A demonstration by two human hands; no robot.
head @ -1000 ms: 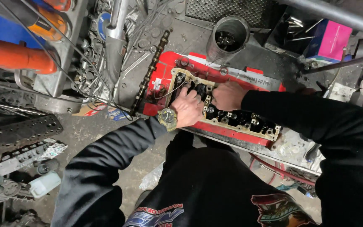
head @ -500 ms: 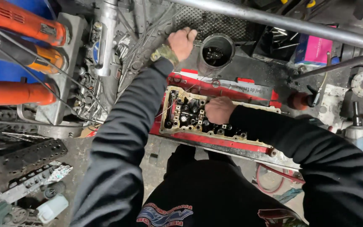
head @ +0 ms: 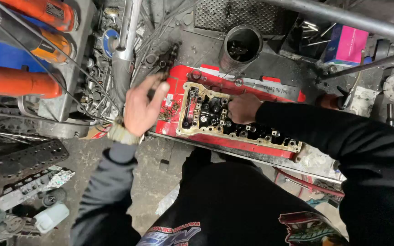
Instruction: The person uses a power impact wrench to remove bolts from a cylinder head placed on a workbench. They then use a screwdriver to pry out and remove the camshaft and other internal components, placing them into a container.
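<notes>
A greasy cylinder head [head: 251,133] with a tan gasket edge lies on a red sheet [head: 178,82] on the workbench. My right hand [head: 242,107] rests on its left half, with the fingers curled down onto the dark parts in the middle. My left hand [head: 143,105], blurred, hovers over the left edge of the red sheet. Its fingers are apart and I see nothing in them. A watch [head: 122,134] sits on that wrist. Small loose bits [head: 172,109] lie on the sheet beside the left hand.
A dark metal sleeve [head: 241,45] stands behind the head, with a toothed shaft [head: 172,54] to its left. Orange power tools [head: 19,82] lie at far left. A pink box [head: 345,43] and steel bars [head: 343,18] are at back right. A white bottle [head: 51,217] lies on the floor.
My left hand left the cylinder head, reached up beside the metal sleeve, and has now come back down to the left edge of the red sheet. The right hand stayed on the head.
</notes>
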